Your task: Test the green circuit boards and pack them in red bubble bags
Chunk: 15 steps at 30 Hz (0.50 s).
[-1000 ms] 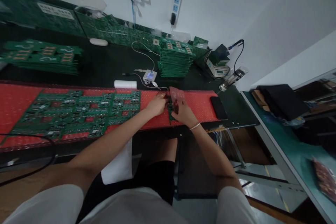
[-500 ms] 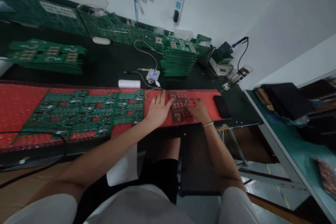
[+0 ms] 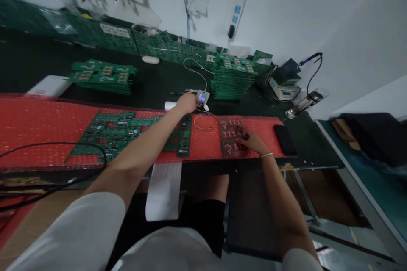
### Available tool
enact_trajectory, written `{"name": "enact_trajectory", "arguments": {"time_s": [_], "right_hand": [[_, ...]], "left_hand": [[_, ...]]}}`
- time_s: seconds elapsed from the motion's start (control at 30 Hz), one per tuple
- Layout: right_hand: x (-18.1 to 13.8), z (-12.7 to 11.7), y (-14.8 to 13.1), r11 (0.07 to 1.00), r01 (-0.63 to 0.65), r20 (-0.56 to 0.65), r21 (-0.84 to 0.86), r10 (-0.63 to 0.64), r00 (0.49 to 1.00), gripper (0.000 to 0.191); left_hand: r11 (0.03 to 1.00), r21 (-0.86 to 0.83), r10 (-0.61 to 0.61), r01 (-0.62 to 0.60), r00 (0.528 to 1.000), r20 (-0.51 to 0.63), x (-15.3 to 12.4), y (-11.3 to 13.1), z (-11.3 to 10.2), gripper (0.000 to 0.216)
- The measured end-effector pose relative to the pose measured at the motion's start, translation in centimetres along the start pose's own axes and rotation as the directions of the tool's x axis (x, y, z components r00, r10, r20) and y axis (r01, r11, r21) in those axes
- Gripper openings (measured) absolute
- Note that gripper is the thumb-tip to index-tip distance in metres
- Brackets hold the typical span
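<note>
My left hand [image 3: 187, 103] reaches across the bench with its fingers closed at the left edge of a small white device [image 3: 202, 98] with a lit screen; the fingertips are partly hidden. A thin white cable [image 3: 205, 128] curls below the device onto the red bubble wrap [image 3: 206, 146]. My right hand [image 3: 252, 140] rests with thumb and fingers apart on the right side of a circuit board [image 3: 229, 137], which looks reddish through the wrap over it. Left of it, green circuit boards [image 3: 111, 135] lie on the wrap, partly covered by my left forearm.
Stacks of green boards stand at the back centre [image 3: 233, 80] and back left [image 3: 103, 78]. A black phone [image 3: 285, 140] lies at the right end of the wrap. Behind it are a scale [image 3: 284, 92] and a clear cylinder [image 3: 303, 103]. A white printed strip [image 3: 163, 192] hangs over the front edge.
My left hand has left the wrap beside the covered board and moved up and left to the small device. My right hand stays on the board. The view has shifted left.
</note>
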State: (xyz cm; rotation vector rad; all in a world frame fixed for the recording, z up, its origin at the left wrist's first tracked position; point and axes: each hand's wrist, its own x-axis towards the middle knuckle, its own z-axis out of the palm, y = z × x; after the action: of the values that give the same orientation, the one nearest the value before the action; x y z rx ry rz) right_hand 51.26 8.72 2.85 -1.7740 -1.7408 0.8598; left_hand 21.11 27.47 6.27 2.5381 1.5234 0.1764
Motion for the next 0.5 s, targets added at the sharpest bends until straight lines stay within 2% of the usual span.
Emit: {"name": "enact_trajectory", "arguments": {"time_s": [0.07,0.17,0.37,0.5], "right_hand": [[-0.1,0.1,0.0,1.0,-0.016,0.006,0.014,0.016,1.0,0.075],[-0.1,0.2,-0.3,1.0,-0.027,0.004,0.003,0.027,1.0,0.076],[-0.3,0.0,-0.9,0.996,-0.07,0.006,-0.05,0.071,0.997,0.077],[-0.4,0.1,-1.1,0.996,-0.065,-0.024,-0.057,0.063,0.998,0.072]], "left_hand": [[0.999,0.023,0.025,-0.028,0.993,0.119,1.8,-1.3,0.1,0.026],[0.997,0.018,0.077,-0.082,0.982,0.172,2.8,-1.5,1.1,0.022],[0.987,-0.05,0.162,-0.156,0.974,0.161,2.2,-0.6,2.9,0.031],[0.976,-0.14,0.18,-0.168,0.98,0.08,2.5,-1.3,1.9,0.02]]}}
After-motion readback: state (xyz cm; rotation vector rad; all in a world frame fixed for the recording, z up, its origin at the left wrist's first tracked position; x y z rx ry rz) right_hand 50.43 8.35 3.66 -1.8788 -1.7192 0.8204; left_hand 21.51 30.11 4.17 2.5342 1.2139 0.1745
